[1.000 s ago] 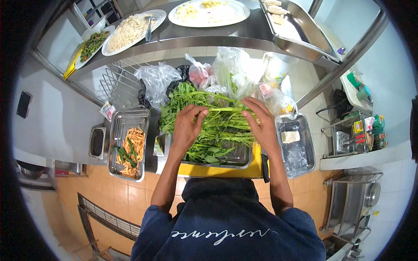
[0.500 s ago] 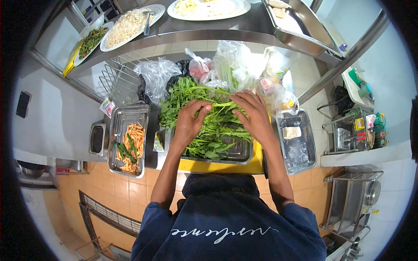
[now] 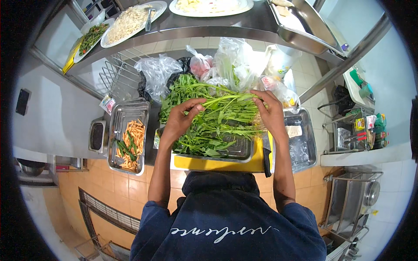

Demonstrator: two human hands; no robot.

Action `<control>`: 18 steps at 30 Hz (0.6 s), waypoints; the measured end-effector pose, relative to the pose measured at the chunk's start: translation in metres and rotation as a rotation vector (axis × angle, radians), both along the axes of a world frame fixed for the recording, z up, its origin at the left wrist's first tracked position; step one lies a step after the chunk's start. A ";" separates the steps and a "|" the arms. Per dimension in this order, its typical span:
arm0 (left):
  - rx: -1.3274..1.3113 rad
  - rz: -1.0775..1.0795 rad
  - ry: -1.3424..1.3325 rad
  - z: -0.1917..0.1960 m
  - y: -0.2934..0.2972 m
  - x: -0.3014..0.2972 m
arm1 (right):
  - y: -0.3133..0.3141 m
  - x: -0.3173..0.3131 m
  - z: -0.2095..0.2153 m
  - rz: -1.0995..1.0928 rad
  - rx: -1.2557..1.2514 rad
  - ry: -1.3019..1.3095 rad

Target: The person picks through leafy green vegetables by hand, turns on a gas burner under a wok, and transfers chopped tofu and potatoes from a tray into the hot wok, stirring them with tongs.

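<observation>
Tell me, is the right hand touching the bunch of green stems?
Touching. In the head view, the right hand grips the stalk end of the bunch of green stems, with its fingers curled over the stalks.

Left hand (image 3: 180, 119): raised from lower edge, forearm straight, fingers curled inward, thumb out. Right hand (image 3: 271, 114): level with left, well apart, fingers bent and closed in grip, forearm bare to rolled sleeve.

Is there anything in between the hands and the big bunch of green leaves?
No. Both hands are already on the leafy greens: the left hand grips the leafy side, the right hand the stem ends. Nothing sits between them. The bunch lies over a metal tray.
</observation>
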State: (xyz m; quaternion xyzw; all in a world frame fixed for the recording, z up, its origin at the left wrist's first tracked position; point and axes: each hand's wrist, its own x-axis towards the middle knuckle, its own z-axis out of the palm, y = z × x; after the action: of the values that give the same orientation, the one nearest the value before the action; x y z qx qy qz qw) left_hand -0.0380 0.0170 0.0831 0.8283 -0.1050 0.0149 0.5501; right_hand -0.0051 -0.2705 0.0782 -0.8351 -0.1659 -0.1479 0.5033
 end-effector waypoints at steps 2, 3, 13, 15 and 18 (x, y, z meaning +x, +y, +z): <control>-0.047 0.020 0.018 0.001 0.000 0.000 | 0.001 0.000 -0.002 0.040 0.008 0.009; -0.047 0.020 0.018 0.001 0.001 0.000 | 0.002 0.000 -0.003 0.040 0.008 0.009; -0.217 -0.073 0.143 -0.005 0.012 0.003 | 0.003 0.005 -0.008 0.067 0.046 0.076; -0.218 -0.086 0.192 -0.007 0.010 0.002 | 0.002 0.005 -0.010 0.065 0.045 0.088; -0.131 -0.088 0.172 -0.012 0.000 0.002 | 0.000 0.005 -0.015 0.096 0.098 0.107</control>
State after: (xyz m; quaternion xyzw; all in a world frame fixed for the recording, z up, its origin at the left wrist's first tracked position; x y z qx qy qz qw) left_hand -0.0360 0.0171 0.0711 0.7834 -0.0925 -0.0738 0.6101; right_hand 0.0003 -0.2708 0.0629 -0.8074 -0.1710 -0.0866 0.5581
